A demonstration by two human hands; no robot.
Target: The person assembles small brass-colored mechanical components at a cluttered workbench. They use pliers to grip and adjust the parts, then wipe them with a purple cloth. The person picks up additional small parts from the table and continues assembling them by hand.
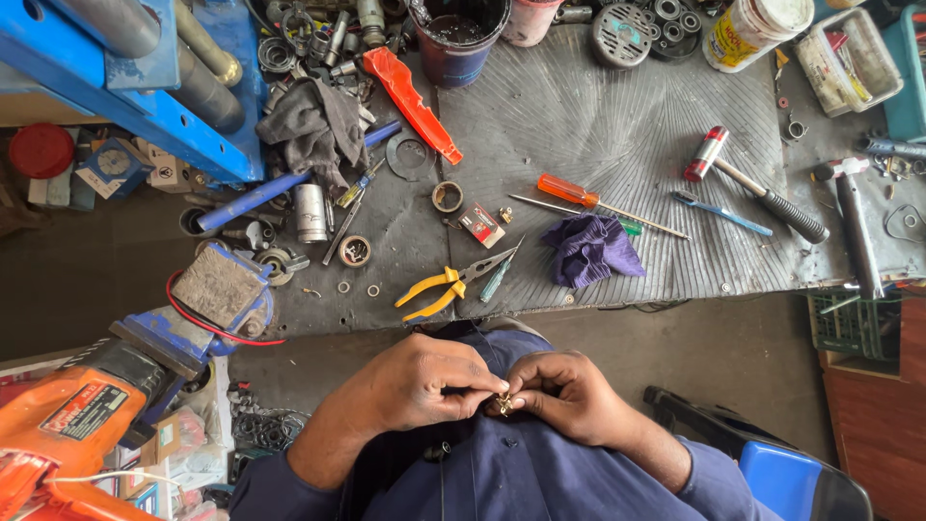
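Bench (617, 135) is crammed w/ tools, pliers (446, 287) near its front edge, well apart from the hands. Left hand (424, 381) & right hand (569, 391) both pinch a tiny brass part (503, 403) between fingertips over the lap. One slip & it likely drops to the floor, hard to find.

A tiny brass-coloured part (503, 402) sits pinched between both hands' fingertips, over blue cloth.

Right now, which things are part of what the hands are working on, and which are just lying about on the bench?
In hand: left hand, right hand, small brass part pinched between them.

Lying about: yellow-handled pliers, orange-handled screwdriver, hammer, purple rag.
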